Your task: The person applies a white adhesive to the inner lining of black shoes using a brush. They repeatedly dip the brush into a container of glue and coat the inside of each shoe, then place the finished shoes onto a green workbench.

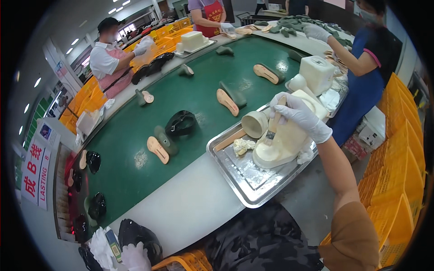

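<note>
My right hand (296, 115), in a white glove, grips the wooden handle of a brush (271, 131). The bristle end points down into the opening of a cream plastic container (289, 147) lying in a metal tray (253, 192). Beside the brush stands a beige cup (254, 124), and a crumpled pale wad (243, 146) rests near it. At the lower left edge my gloved left hand (135, 257) has its fingers closed against a glossy black shoe upper (138, 235); the picture's edge partly cuts it off.
A green conveyor belt (122, 180) carries pink-tan insoles (158, 150), green shoe lasts and another black upper (181, 123). White gloves (101, 246) lie at lower left. Yellow crates (398, 180) stack at right. Co-workers stand at the far left, far end and right.
</note>
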### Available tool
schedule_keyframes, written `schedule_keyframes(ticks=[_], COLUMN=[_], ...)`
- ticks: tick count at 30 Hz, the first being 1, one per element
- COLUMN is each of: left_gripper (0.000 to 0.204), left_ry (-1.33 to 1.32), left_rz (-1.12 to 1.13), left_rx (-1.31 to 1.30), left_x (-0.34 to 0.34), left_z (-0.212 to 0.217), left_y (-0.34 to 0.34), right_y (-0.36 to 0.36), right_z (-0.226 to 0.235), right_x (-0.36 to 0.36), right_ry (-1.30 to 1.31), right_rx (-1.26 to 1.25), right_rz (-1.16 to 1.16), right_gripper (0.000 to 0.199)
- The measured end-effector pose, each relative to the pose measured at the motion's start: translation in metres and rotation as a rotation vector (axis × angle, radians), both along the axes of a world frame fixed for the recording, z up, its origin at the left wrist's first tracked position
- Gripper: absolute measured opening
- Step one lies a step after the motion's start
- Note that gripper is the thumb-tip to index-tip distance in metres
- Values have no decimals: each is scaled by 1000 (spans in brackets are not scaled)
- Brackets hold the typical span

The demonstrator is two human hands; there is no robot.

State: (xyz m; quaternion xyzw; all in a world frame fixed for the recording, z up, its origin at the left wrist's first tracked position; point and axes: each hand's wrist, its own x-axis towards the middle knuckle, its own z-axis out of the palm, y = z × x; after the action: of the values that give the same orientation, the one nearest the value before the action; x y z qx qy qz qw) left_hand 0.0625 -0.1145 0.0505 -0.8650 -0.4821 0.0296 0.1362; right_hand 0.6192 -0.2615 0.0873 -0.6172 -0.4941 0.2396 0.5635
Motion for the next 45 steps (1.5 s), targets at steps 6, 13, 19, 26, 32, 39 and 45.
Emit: schedule_keyframes(ticks=[6,13,19,26,32,39,45], left_gripper=[26,20,47,53,45,47,46], left_ry=[-922,-1700,-2000,-1832,-1667,-1397,-1262], left_rz=[-210,18,-108,-100,-114,144,544], left_rx=[-183,-116,-928,-1524,-1947,-2517,-2609], left_x=[19,99,171,199,216,248,266], left_z=[15,-54,-43,-40,-60,-65,-58], left_y=[-11,4,-17,-34,-24,-26,-38], right_y=[-1,-18,-32,-24,-28,-31,-3], right_z=[0,-23,-62,-90,-87,-75,-60], right_x=[-7,-48,-71,-75,-75,-74,-76], right_ry=[39,-53,-603,-709,-155,-123,298], right_rx=[33,201,246,198,245,371,629], right_rz=[-14,-147,-296,-238,-237,-318,99], right_gripper=[11,12,22,28,11,21,20])
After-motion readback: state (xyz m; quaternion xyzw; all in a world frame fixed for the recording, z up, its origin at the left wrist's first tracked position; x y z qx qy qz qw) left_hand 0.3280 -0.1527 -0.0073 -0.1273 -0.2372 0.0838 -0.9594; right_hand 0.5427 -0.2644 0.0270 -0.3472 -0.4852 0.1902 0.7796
